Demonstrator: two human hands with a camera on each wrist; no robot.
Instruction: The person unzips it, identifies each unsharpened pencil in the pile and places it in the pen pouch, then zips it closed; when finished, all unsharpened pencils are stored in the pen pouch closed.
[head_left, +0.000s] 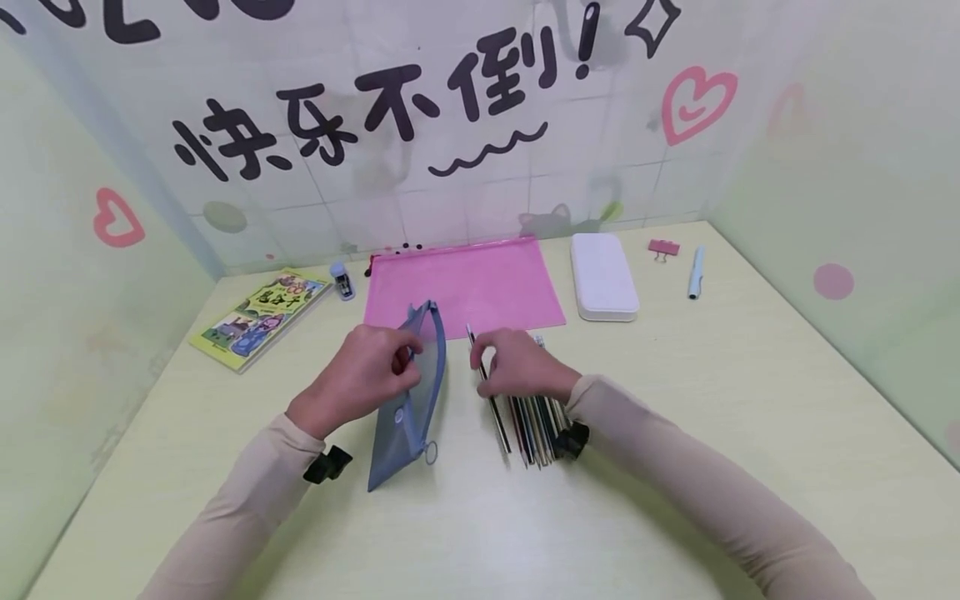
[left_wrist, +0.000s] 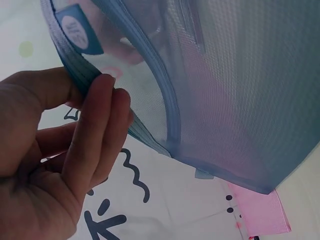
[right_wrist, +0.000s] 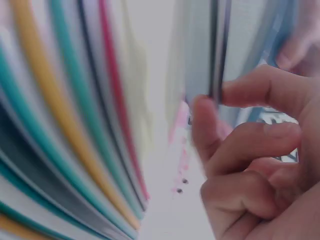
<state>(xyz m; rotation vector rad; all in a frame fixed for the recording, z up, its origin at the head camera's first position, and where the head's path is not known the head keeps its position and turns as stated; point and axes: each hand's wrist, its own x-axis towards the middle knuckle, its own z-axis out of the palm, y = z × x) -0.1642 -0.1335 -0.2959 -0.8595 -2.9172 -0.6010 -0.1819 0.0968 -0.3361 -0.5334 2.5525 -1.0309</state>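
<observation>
My left hand [head_left: 367,371] pinches the zipper edge of a blue mesh zip pouch [head_left: 393,437], which stands tilted with its mouth parted. In the left wrist view the pouch's zipper edge [left_wrist: 82,70] runs between thumb and fingers. Between thumb and forefinger, my right hand [head_left: 521,364] holds one dark pencil [head_left: 500,425], to the right of the pouch and apart from it. Below that hand lies a row of several pencils [head_left: 536,429], partly hidden by the hand and wrist. Close up in the right wrist view, the coloured pencils [right_wrist: 65,110] look blurred.
Behind the hands lies a pink zip pouch [head_left: 465,287]. A white case [head_left: 603,277], a pink binder clip [head_left: 663,247] and a light blue pen [head_left: 696,272] are at the back right. At the back left are a yellow book [head_left: 262,317] and a small capped bottle [head_left: 342,282].
</observation>
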